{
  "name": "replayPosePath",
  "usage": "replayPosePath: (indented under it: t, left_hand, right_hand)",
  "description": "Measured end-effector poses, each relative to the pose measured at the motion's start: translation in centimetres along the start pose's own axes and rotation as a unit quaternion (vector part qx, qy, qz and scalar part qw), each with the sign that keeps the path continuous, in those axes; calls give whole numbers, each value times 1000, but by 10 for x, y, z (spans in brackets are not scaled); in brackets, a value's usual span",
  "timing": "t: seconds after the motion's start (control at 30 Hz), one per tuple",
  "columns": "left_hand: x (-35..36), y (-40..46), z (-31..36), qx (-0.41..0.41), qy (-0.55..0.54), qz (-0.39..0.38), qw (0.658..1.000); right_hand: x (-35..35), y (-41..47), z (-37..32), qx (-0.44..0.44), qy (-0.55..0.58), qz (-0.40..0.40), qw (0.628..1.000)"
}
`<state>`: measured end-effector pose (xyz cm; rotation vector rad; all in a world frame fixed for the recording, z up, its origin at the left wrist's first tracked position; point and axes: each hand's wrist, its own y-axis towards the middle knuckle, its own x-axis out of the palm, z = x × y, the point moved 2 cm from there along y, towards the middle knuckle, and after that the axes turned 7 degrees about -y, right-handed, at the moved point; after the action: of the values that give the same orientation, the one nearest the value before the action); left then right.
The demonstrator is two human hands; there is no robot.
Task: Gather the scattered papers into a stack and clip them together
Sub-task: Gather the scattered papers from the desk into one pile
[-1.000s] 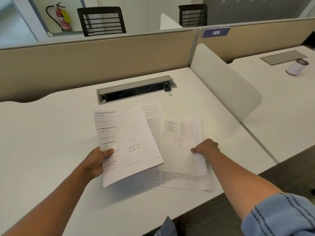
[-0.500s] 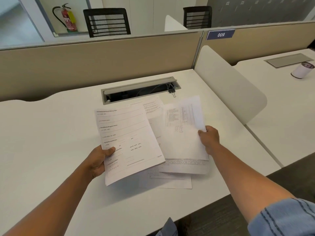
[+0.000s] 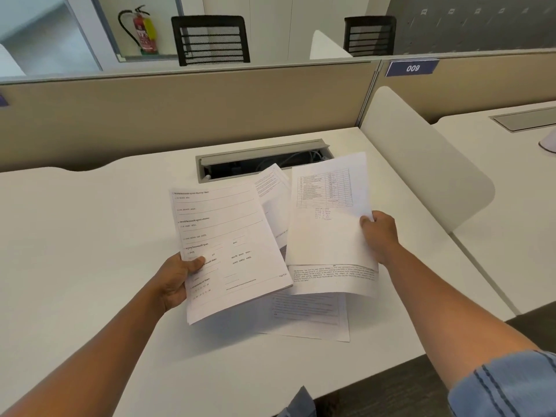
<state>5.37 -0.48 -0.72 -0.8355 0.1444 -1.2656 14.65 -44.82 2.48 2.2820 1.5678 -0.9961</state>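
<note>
We are holding a thin bundle of white printed form sheets (image 3: 228,248) in our left hand (image 3: 177,281), thumb lying on top near the bundle's left edge and the other fingers curled out of sight beneath, so it is pinching the bundle and keeping it raised off the white laminate worktop (image 3: 75,236), likely as the base of the stack. Our right hand (image 3: 380,236) is pinching a white sheet printed with a small table (image 3: 328,215) by its right edge, thumb on top, the rest of the fingers hidden behind the paper; the sheet is tilting up, seemingly to be carried across onto the left bundle.

A white sheet with a block of text at its foot (image 3: 334,279) is showing just below the table sheet; we cannot tell whether the right hand is gripping it too or whether it is lying loose. More white sheets are lying flat: one faintly printed page (image 3: 307,317) toward the near edge of the worktop, another (image 3: 272,183) poking out toward the far edge, beside the grey recessed cable tray (image 3: 261,152). How many sheets are underneath is hard to make out, as they overlap.

No clip is visible; the held papers are covering the tray's right end. We judge gathering is mid-way, clipping not yet begun. The print is too small to read.
</note>
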Motion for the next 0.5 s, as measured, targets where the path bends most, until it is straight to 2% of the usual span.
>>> replayPosePath:
  t: [0.17,0.5]
  left_hand:
    - [-7,2,-2,-4,-2,1,1000]
    - [4,3,-6,-10,8,-7,1000]
  right_hand:
    - [0,-2,1,2,-29,21,999]
    - [-19,-12,11,2,2,67,998]
